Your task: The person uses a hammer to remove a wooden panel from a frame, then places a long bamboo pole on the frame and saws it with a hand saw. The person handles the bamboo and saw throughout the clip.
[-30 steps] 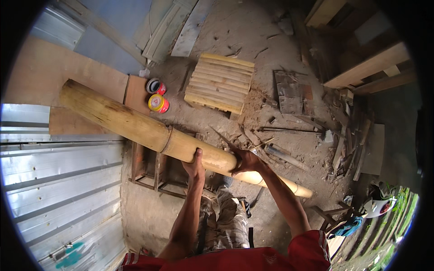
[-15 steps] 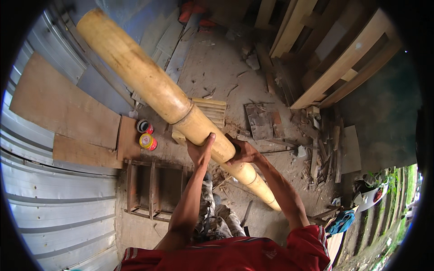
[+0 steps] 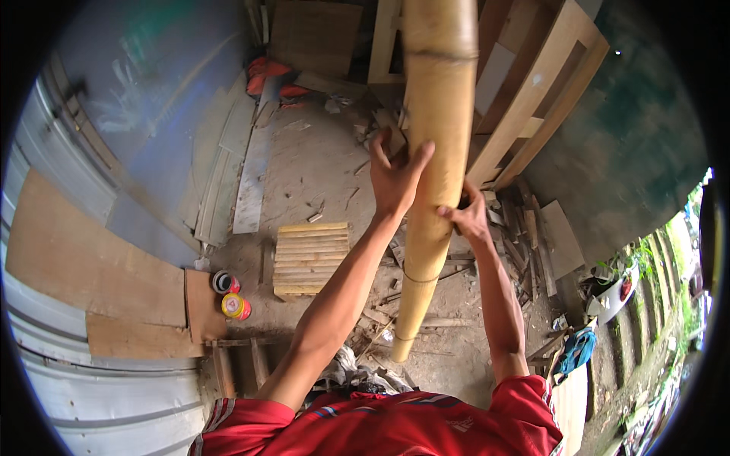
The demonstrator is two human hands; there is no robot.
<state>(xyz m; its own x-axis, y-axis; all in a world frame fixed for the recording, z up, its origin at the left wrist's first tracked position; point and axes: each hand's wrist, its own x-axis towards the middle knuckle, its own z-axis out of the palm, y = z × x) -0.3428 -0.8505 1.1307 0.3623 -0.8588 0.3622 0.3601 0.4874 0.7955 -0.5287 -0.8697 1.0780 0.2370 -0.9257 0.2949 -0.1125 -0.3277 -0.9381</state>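
Note:
A long, thick yellow bamboo pole (image 3: 437,114) stands nearly upright before me, with dark rings at its joints. Its upper end runs out of the picture at the top, and its narrower-looking lower end hangs low near my legs. My right hand (image 3: 469,219) grips its right side, thumb across the front, the other fingers partly hidden behind. On the left side, my left hand (image 3: 397,181) is open, its fingers spread off the pole and its thumb lying against the bamboo.
A small slatted wooden stand (image 3: 312,258) is on the dirt floor to the left, with two paint cans (image 3: 236,307) beyond it. Wooden frames (image 3: 544,99) lean at the right. Scrap wood (image 3: 532,235) lies below them. A metal wall (image 3: 99,387) runs along the left.
The pole has swung from a slant toward the upper left to nearly upright. Both hands have moved up and farther out, and the left fingers have come off the pole.

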